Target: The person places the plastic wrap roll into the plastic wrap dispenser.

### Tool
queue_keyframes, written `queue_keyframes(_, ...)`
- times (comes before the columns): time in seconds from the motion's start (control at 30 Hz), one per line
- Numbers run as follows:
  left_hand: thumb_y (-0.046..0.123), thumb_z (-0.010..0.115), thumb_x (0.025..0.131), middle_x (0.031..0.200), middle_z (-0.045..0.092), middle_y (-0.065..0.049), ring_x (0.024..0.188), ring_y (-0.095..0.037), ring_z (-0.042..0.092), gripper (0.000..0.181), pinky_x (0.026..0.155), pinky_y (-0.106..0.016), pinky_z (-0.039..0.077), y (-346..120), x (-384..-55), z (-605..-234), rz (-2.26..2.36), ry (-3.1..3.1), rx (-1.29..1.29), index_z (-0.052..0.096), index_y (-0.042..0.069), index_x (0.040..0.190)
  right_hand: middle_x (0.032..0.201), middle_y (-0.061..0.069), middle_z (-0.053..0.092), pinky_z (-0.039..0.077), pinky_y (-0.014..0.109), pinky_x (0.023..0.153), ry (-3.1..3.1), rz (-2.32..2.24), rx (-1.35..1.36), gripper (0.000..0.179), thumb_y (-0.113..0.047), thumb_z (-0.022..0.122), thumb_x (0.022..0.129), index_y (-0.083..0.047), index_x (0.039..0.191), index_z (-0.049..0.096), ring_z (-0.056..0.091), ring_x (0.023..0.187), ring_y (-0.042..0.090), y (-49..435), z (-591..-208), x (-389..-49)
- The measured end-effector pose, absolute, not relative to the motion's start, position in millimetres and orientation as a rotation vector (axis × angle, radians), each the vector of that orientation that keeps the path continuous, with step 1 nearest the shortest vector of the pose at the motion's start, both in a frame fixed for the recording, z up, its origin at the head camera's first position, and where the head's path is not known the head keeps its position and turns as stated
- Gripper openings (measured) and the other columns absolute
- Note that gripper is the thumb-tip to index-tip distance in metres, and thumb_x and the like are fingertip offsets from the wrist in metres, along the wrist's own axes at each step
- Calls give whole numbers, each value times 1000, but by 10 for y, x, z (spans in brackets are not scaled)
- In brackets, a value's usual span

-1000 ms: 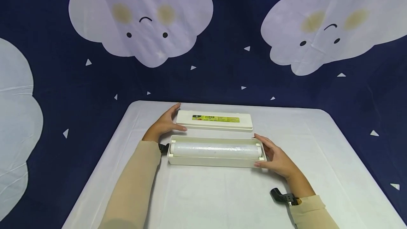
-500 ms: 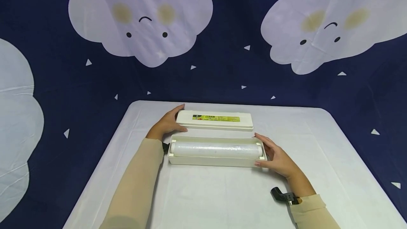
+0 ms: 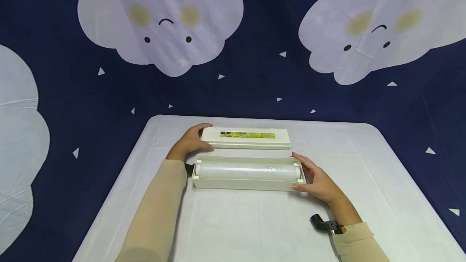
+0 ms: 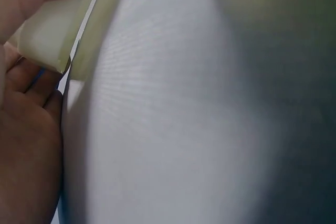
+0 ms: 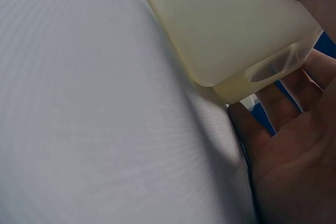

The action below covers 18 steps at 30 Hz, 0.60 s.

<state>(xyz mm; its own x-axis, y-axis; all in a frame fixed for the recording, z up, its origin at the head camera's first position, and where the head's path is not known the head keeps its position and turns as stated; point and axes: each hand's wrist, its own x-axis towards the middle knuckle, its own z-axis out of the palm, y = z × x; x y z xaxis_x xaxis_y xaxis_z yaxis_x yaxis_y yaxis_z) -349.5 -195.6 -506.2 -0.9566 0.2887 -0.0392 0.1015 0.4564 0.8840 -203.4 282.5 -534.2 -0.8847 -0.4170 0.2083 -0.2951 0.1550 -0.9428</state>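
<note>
You've got a dark navy backdrop [image 3: 251, 88] behind your white table [image 3: 247, 225], which has rounded far corners. Two pale clouds [image 3: 160, 9] on it smile at you upside down, a third cloud [image 3: 18, 132] runs off the left edge, and little white triangles [image 3: 101, 71] dot the rest.

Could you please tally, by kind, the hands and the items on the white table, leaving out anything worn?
Hands (left hand, right hand): 2
Open box: 1
Roll inside it: 1
Labelled lid: 1
Total: 5
</note>
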Motion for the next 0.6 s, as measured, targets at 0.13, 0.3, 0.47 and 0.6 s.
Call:
queue_keyframes(0.13,6,104,59,138,62,-10,127,-29,54,105,114,-45,37,-1958,-3461,-5042,1543,2498,312,55,11,152,165,19,30,37,22,111,2306,-1842,-714,105,8,90,77,-6,164,34,33,150,28,2835,-5343,-2031)
queue_keyframes(0.3,2,103,58,135,64,-12,123,-30,57,103,111,-45,41,-1966,-3440,-5043,1604,2460,320,56,9,149,165,20,30,36,22,111,2319,-1831,-718,105,8,90,77,-4,164,33,30,150,37,2839,-5351,-2029)
queue_keyframes(0.47,-1,103,58,134,65,-13,120,-31,59,103,107,-45,44,-1972,-3427,-5054,1639,2443,328,55,8,149,165,22,29,36,22,112,2313,-1845,-719,105,9,90,76,-2,164,33,26,150,43,2835,-5340,-2032)
queue_keyframes(0.6,-3,102,57,135,65,-14,120,-31,60,104,106,-44,46,-1972,-3417,-5063,1679,2419,331,55,7,149,164,25,29,38,22,110,2313,-1845,-721,105,9,90,76,0,163,32,28,149,44,2827,-5324,-2026)
